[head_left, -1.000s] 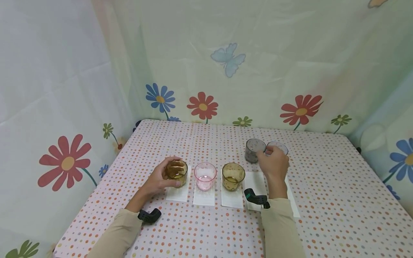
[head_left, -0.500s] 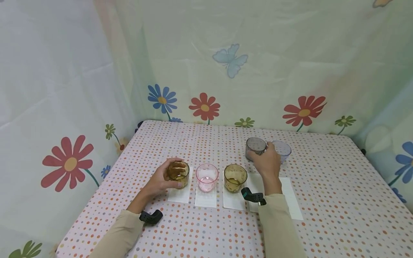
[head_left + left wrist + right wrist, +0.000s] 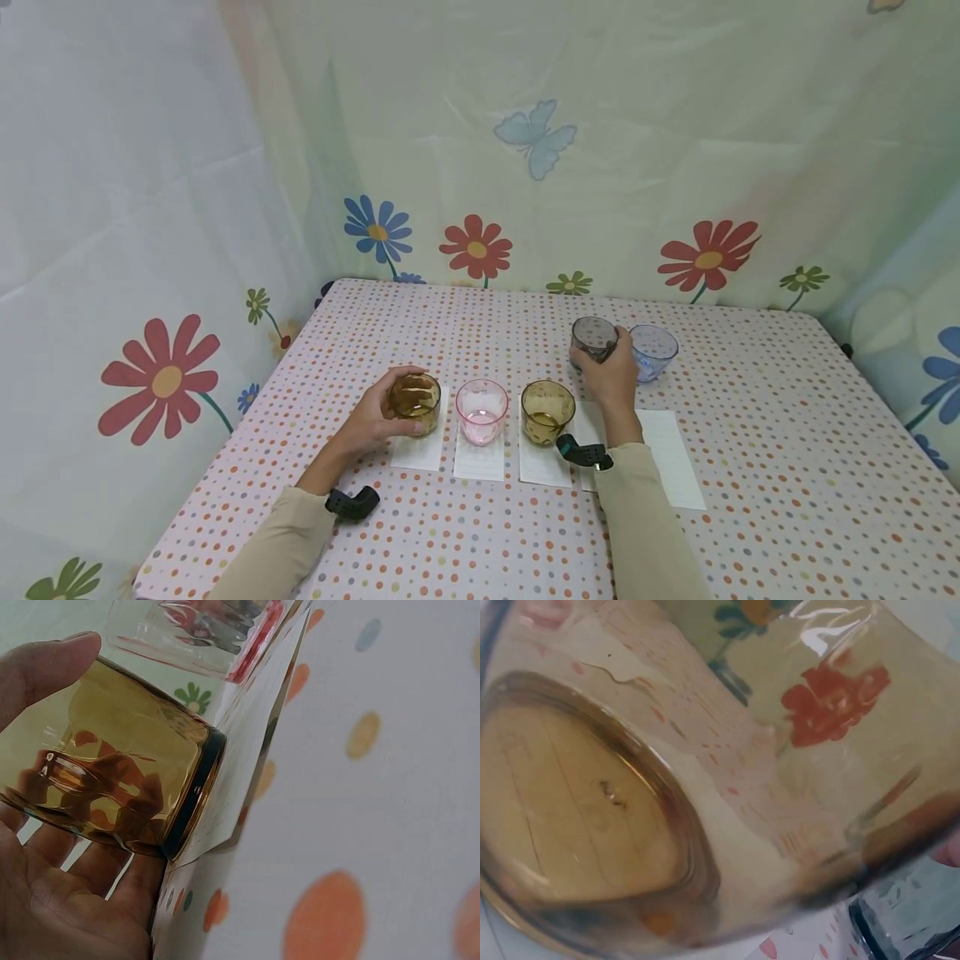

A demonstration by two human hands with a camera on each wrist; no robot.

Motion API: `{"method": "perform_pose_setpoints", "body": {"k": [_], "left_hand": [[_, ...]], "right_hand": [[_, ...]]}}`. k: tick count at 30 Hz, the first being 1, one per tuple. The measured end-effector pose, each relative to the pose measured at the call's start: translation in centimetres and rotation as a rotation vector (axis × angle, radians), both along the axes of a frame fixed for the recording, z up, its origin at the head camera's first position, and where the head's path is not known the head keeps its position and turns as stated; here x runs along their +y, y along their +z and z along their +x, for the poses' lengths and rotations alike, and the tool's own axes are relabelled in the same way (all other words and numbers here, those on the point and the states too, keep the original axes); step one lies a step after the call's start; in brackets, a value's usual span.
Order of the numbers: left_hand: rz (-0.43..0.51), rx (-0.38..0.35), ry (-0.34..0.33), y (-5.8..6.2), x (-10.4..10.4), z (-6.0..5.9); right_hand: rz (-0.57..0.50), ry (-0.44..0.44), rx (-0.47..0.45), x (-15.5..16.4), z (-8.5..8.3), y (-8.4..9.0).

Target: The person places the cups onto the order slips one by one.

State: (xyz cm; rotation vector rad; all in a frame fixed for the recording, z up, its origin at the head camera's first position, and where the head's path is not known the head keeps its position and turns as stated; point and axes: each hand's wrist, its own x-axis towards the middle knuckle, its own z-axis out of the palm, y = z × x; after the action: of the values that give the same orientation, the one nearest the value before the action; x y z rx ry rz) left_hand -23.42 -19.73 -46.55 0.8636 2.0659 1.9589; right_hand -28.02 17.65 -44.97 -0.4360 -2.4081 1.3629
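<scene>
1. My left hand (image 3: 369, 421) curls round the leftmost amber glass cup (image 3: 412, 403), thumb on its far side, fingers on the near side; the cup stands on a white paper slip (image 3: 417, 451) on the dotted table (image 3: 465, 333)
2. My right hand (image 3: 609, 374) grips the grey glass cup (image 3: 593, 337) from its near side, at the far end of the table
3. A bluish glass bowl (image 3: 654, 350) stands just beside the grey cup, on its right
4. A pink glass cup (image 3: 481, 411) and a second amber cup (image 3: 547, 411) stand in a row with the left cup, each on its own paper slip
5. Another white slip (image 3: 669, 458) lies bare beside my right forearm
6. A black wrist camera (image 3: 351, 503) sits on each sleeve
</scene>
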Motion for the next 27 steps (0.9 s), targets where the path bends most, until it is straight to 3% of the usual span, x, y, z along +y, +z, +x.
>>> {"method": "perform_pose_setpoints", "body": {"k": [6, 11, 20, 23, 27], "left_hand": [[0.017, 0.014, -0.02, -0.1, 0.1, -0.1], [0.001, 0.006, -0.004, -0.1, 0.1, 0.0], [-0.004, 0.022, -0.018, -0.1, 0.1, 0.0], [-0.003, 0.021, -0.021, 0.0, 0.2, 0.0], [0.011, 0.004, -0.019, 0.1, 0.2, 0.2]], "right_hand": [[-0.026, 0.019, -0.01, 0.2, 0.1, 0.1], [-0.065, 0.044, 0.002, 0.3, 0.9, 1.2], [-0.128, 0.076, 0.226, 1.4, 2.2, 4.3], [-0.15, 0.135, 0.256, 2.2, 2.9, 5.5], [-0.181, 0.276, 0.196, 2.8, 4.9, 8.1]]}}
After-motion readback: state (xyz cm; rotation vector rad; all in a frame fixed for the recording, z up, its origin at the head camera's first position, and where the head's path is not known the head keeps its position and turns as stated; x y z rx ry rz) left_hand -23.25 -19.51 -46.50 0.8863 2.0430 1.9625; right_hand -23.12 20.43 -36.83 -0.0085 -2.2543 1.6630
